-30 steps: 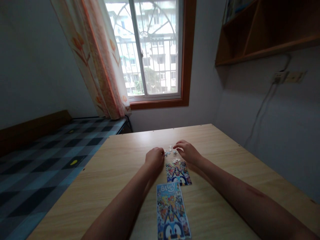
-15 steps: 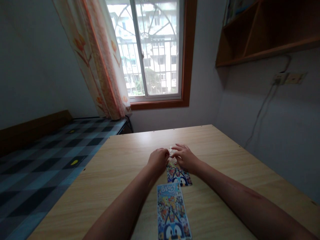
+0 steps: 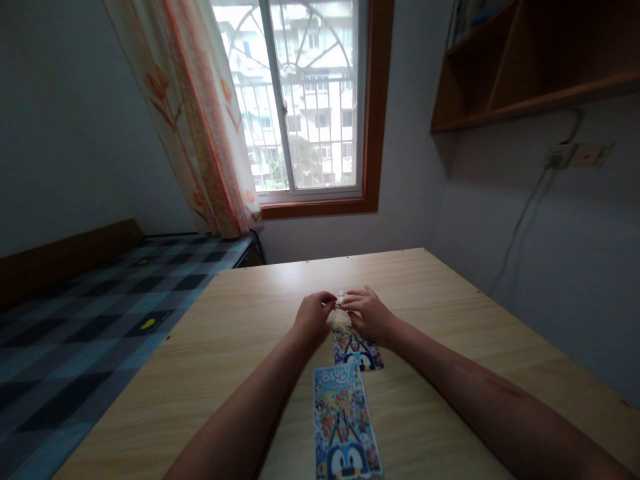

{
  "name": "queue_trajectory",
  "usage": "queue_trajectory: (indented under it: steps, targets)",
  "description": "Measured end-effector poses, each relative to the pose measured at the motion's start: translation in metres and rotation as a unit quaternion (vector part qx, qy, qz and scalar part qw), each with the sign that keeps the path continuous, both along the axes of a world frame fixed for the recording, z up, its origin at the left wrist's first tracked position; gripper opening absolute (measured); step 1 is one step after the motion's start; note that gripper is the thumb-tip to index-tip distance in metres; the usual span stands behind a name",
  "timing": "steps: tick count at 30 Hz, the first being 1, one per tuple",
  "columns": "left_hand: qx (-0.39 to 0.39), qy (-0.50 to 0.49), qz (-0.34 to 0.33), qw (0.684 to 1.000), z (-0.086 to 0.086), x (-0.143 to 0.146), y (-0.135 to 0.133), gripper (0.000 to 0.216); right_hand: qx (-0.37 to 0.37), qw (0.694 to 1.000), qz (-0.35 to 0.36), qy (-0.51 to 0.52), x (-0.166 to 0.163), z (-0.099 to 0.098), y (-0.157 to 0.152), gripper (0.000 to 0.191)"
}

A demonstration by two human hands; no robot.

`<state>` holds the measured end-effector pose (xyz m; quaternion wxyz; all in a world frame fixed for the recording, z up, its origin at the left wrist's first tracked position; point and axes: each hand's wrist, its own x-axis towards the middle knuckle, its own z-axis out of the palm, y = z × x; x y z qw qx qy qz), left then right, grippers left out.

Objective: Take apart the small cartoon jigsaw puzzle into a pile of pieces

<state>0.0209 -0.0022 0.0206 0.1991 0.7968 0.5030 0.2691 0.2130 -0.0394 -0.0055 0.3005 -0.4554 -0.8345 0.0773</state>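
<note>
Both my hands meet over a small heap of loose puzzle pieces [image 3: 341,298] near the middle of the wooden table [image 3: 450,320]. My left hand [image 3: 313,317] pinches at the pieces with curled fingers. My right hand [image 3: 369,313] pinches the same spot from the other side. What each finger pair holds is too small to name. Just below the hands lies a partly built colourful puzzle [image 3: 357,350] with a blue cartoon dog. Nearer to me lies the printed reference card [image 3: 345,423] with the same picture.
A bed with a blue checked cover [image 3: 75,327] stands to the left of the table. Behind are a window [image 3: 305,100] with an orange patterned curtain [image 3: 195,120], a wooden wall shelf [image 3: 530,60] at upper right, and a wall socket with a cable [image 3: 560,157].
My hands have drawn together over the loose pieces; a second ago they were apart on either side of the heap. The top of the built puzzle is now covered by them.
</note>
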Motion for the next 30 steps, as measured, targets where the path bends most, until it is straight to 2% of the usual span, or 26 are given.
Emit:
queue_trajectory:
  steps: [5,9,11,16,22,30]
  targets:
    - [0.002,0.036,0.042,0.998,0.002,-0.003,-0.003,0.020,0.001,1.000,-0.027,-0.005,0.003,-0.003,0.004,0.036]
    - [0.062,0.113,0.058,0.990,0.006,-0.004,-0.013,0.021,0.021,0.997,-0.073,-0.008,0.010,-0.004,0.010,0.035]
    - [0.078,0.140,0.044,0.986,0.010,-0.004,-0.016,0.020,0.022,0.997,-0.078,-0.002,0.015,0.000,0.011,0.030]
    - [0.098,0.180,-0.002,0.979,0.019,0.000,-0.017,0.021,0.008,1.000,-0.004,-0.027,0.026,0.008,0.012,0.010]
    - [0.097,0.214,-0.034,0.971,0.021,0.003,-0.022,0.022,0.005,0.999,-0.036,-0.022,0.025,0.002,0.013,0.021]
    - [0.070,0.198,-0.109,0.972,0.009,0.003,-0.020,0.023,0.006,0.998,-0.049,0.033,0.029,0.005,0.015,0.019]
